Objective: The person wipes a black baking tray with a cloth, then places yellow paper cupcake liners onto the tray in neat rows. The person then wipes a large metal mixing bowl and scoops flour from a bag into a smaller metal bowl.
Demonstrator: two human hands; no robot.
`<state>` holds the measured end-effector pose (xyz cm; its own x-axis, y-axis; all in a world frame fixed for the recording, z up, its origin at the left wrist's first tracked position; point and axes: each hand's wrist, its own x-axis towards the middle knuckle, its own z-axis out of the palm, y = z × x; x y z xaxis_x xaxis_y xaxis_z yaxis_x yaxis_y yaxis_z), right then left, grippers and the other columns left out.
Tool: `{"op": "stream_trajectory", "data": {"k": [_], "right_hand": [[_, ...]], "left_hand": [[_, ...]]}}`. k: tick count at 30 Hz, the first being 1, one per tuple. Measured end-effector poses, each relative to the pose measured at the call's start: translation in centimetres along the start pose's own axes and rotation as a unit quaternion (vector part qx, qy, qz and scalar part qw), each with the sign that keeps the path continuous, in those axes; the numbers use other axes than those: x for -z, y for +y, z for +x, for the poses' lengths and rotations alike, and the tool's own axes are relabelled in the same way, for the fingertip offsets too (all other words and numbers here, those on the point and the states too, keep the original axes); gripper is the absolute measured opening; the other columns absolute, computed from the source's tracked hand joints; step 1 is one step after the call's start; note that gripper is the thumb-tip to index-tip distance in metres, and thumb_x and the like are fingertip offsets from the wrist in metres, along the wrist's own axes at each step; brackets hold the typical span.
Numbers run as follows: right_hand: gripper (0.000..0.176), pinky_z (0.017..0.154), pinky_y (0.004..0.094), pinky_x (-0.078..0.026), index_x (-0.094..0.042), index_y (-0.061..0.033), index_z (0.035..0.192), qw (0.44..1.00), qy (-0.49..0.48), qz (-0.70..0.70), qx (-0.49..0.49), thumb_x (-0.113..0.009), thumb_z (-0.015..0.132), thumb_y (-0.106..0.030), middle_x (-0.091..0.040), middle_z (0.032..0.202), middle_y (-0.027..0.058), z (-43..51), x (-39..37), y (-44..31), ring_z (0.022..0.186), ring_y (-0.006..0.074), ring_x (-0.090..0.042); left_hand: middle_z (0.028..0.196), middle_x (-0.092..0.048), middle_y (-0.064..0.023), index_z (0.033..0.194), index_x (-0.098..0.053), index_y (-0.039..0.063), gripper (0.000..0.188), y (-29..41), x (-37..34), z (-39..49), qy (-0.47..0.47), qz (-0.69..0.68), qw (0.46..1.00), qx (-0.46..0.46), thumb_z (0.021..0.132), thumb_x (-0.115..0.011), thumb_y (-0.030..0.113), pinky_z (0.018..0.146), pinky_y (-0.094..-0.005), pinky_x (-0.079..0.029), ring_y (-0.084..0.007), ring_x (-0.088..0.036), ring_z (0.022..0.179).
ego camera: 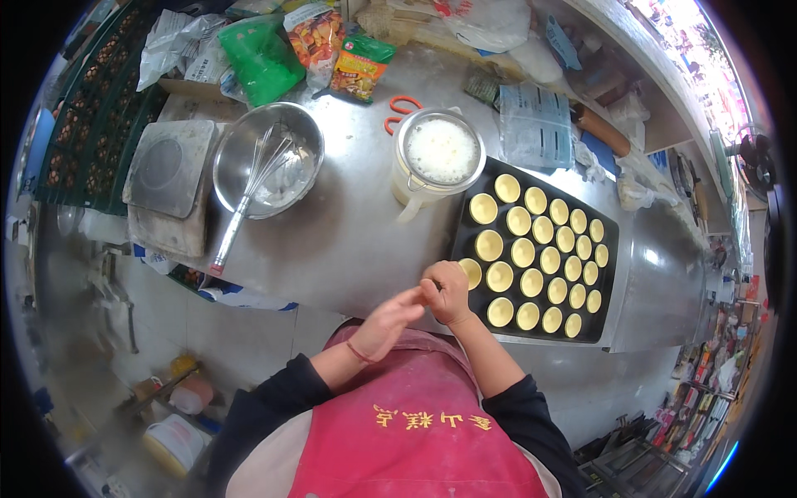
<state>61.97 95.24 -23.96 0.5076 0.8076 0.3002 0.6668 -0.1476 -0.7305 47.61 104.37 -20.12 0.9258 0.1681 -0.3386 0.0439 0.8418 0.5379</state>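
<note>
My left hand [389, 320] is held flat above the table's front edge, its fingers stretched out so the tips meet my right hand in this view. My right hand [447, 291] is curled over the near left part of a black baking tray [601, 327]. Whether anything is inside its fingers is hidden. Rows of pale yellow tart shells [523, 252] stand in the tray; one shell [471, 274] is partly covered by my right hand. Behind the tray, a plastic jug [408, 190] carries a metal strainer [443, 149] with pale, frothy liquid showing in it.
A whisk [240, 211] leans in a steel bowl [224, 165] on the steel table [361, 249]. Beside it is a kitchen scale [168, 168]. Orange-handled scissors [405, 104] lie behind the jug. Food packets [361, 68], green egg crates [81, 143] and a rolling pin [601, 129] surround the table.
</note>
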Motion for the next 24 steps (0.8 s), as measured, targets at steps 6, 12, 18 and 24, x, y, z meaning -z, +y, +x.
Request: {"op": "stream_trajectory", "data": {"k": [6,12,18,24], "right_hand": [[0.041,0.096,0.0385,-0.040,-0.056,-0.0011,0.115,0.955,0.106,0.125,-0.248,-0.061,0.090,-0.033,-0.058,0.117,0.0167,4.1,-2.9,-1.5,0.112,0.0286,-0.053],[0.063,0.100,0.0369,-0.038,-0.045,0.0015,0.133,0.882,-0.039,0.299,-0.363,-0.062,0.091,-0.042,-0.056,0.123,0.0119,9.5,-2.5,-1.0,0.121,0.0228,-0.048],[0.055,0.078,0.0294,-0.046,-0.058,0.0009,0.114,0.869,-0.071,0.262,-0.413,-0.066,0.085,-0.045,-0.063,0.101,0.0091,9.8,1.2,0.5,0.088,0.0161,-0.056],[0.031,0.076,0.0272,-0.046,-0.064,0.0003,0.099,0.875,-0.075,0.207,-0.431,-0.059,0.085,-0.026,-0.066,0.095,0.0085,9.2,4.7,3.7,0.089,0.0137,-0.059]], "left_hand": [[0.111,-0.056,-0.0067,0.112,-0.055,0.005,0.026,2.3,3.7,-0.4,0.192,-0.041,0.980,-0.033,0.095,-0.051,0.025,0.082,-0.0294,-0.042,-0.0184,-0.058,0.090],[0.105,-0.056,-0.0054,0.107,-0.058,0.008,0.021,2.1,5.8,-1.2,0.242,-0.078,0.967,-0.035,0.093,-0.055,0.024,0.072,-0.0286,-0.043,-0.0180,-0.056,0.082],[0.102,-0.056,-0.0050,0.105,-0.059,0.009,0.018,1.6,7.3,-2.0,0.275,-0.088,0.957,-0.040,0.093,-0.055,0.021,0.069,-0.0282,-0.042,-0.0180,-0.056,0.080],[0.100,-0.059,-0.0035,0.103,-0.059,0.008,0.014,1.8,8.9,-2.1,0.293,-0.109,0.949,-0.034,0.094,-0.055,0.018,0.067,-0.0259,-0.043,-0.0147,-0.058,0.078]]}}
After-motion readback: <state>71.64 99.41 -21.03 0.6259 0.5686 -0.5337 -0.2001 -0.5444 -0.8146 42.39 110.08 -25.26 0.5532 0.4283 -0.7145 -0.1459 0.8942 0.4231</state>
